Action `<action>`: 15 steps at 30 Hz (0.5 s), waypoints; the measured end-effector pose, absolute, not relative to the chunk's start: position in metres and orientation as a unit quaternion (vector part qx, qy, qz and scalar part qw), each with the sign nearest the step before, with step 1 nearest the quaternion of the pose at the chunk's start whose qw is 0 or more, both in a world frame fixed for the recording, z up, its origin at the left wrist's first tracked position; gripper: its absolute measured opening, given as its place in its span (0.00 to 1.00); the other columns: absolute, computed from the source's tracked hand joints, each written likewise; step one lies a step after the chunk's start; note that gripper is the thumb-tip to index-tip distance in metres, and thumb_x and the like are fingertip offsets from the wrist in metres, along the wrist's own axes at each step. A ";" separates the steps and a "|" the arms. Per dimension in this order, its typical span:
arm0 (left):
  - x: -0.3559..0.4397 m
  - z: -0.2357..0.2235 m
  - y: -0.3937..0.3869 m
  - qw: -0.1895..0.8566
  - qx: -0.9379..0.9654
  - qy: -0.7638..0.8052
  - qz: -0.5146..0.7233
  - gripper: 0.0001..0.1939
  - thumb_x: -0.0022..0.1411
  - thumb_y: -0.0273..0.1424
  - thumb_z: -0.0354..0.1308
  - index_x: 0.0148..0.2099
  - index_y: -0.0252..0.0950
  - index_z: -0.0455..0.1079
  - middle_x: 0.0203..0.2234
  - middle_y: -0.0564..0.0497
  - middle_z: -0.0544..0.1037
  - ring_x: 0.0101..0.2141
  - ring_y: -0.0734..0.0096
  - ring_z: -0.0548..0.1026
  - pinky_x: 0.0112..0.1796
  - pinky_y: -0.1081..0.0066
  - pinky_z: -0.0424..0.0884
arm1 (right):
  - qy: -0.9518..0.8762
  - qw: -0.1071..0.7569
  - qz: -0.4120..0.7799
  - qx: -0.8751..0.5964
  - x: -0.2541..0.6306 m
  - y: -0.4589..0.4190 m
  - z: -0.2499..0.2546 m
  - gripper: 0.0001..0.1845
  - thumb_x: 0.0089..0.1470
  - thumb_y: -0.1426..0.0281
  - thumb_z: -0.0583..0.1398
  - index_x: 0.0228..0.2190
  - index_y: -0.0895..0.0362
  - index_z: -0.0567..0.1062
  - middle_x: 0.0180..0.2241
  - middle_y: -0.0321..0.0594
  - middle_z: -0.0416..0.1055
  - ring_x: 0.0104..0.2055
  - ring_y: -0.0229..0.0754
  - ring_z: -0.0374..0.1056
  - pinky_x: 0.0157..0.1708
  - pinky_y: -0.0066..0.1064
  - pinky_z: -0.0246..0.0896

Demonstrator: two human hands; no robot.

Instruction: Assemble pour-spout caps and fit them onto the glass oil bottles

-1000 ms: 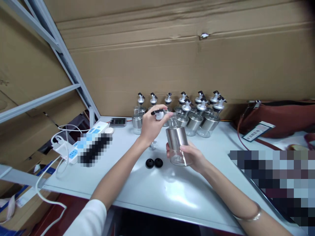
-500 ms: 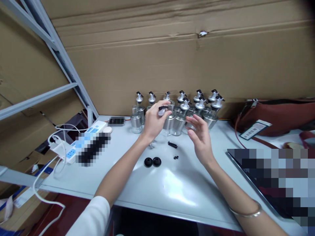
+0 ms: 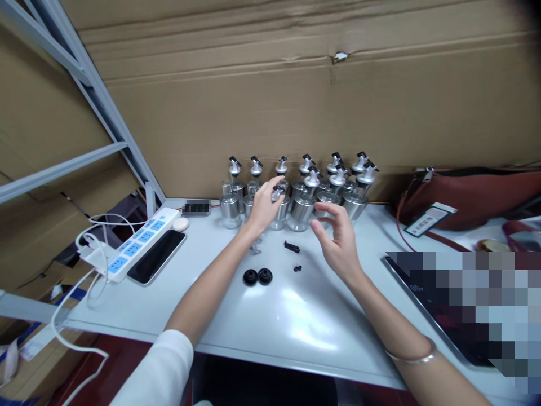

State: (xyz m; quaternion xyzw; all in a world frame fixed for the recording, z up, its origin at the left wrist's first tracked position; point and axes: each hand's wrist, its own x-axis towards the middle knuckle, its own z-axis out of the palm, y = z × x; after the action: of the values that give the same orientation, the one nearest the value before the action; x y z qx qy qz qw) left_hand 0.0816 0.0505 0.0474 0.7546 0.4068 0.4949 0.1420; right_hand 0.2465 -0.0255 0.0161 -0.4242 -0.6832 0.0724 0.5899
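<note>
A left hand (image 3: 262, 208) pinches a small pourer spout (image 3: 277, 195), its tilt hard to tell, in front of glass-and-steel dispenser bottles (image 3: 302, 212); the spout lies left of and slightly beyond the right hand (image 3: 341, 243), empty, its fingers curled well apart from the thumb. Between the two, nearer the right, a slim black lever (image 3: 292, 246) lies on the table (image 3: 270, 324), long axis running roughly left to right

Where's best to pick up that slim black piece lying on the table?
Pinch the slim black piece across its middle, probably from above and the right: it lies low and elongated, and the open right hand is close on that side.
</note>
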 end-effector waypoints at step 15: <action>0.057 0.064 -0.046 0.531 0.758 0.333 0.180 0.15 0.46 0.30 0.66 0.27 0.35 0.59 0.21 0.59 0.62 0.24 0.79 0.60 0.26 0.76 0.56 | -0.847 0.444 -0.120 -0.265 0.238 -0.042 0.015 0.23 0.59 0.53 0.52 0.45 0.55 0.74 0.33 0.46 0.75 0.33 0.44 0.70 0.31 0.36 0.65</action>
State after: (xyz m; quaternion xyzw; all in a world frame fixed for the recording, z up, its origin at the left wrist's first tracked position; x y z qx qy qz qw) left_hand 0.0572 -0.0457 0.0643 0.7583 0.3332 0.1796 0.5308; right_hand 0.2377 -0.0418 0.0152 -0.2650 -0.8474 -0.1205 0.4440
